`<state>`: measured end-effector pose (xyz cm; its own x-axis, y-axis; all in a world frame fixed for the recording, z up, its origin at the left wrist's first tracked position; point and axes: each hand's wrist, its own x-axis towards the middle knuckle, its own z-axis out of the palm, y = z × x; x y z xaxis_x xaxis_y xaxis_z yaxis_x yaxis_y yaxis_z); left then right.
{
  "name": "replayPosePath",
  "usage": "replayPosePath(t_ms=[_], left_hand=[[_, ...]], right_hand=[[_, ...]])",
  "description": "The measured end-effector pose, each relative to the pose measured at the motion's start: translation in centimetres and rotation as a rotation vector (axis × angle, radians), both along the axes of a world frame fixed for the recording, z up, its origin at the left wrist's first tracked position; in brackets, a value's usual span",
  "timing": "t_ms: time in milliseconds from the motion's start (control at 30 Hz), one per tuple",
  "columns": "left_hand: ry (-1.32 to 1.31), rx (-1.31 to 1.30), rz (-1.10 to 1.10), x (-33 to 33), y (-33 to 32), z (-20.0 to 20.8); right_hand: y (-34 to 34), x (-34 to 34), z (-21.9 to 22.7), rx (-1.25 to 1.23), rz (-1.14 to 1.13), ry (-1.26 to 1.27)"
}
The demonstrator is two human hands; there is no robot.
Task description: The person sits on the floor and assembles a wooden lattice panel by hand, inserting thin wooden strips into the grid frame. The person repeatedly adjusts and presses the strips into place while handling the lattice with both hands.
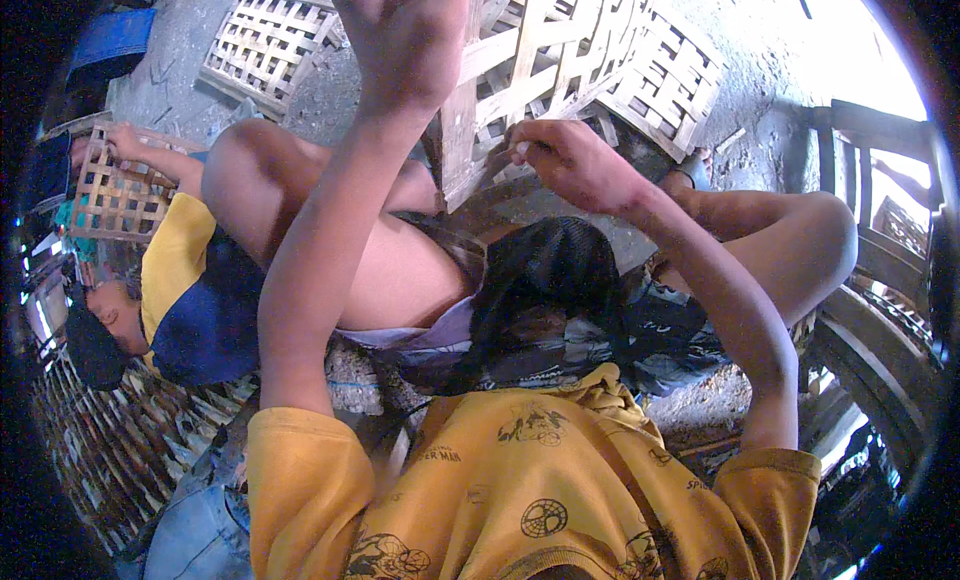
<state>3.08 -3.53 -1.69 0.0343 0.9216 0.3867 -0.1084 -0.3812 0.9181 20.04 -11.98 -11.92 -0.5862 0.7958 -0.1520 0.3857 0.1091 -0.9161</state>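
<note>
A woven panel of pale bamboo strips [535,65] stands tilted between my legs, with a wooden bar [459,145] along its left side. Beside the panel's upper left is my left hand [405,40]; the top edge of the picture cuts off its fingers, so its grip is hidden. My right hand [575,165] is closed at the panel's lower right, with thumb and fingertips drawn together. Whatever they pinch is too small to make out.
More woven panels lie on the grey floor, one at the upper left [268,45] and another at the right [665,80]. At the left, a person in a yellow and blue shirt [200,280] holds a woven panel [125,185]. Wooden slats [880,250] stand at the right.
</note>
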Motion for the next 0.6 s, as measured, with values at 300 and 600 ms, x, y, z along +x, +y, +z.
replayPosePath(t_ms=[300, 600], left_hand=[[-0.019, -0.079, 0.055, 0.1, 0.7, 0.3], [-0.04, -0.129, 0.058, 0.1, 0.8, 0.6]], right_hand=[[2.9, 1.5, 1.8, -0.211, -0.085, -0.025], [1.0, 1.1, 2.9, -0.051, -0.218, -0.198]])
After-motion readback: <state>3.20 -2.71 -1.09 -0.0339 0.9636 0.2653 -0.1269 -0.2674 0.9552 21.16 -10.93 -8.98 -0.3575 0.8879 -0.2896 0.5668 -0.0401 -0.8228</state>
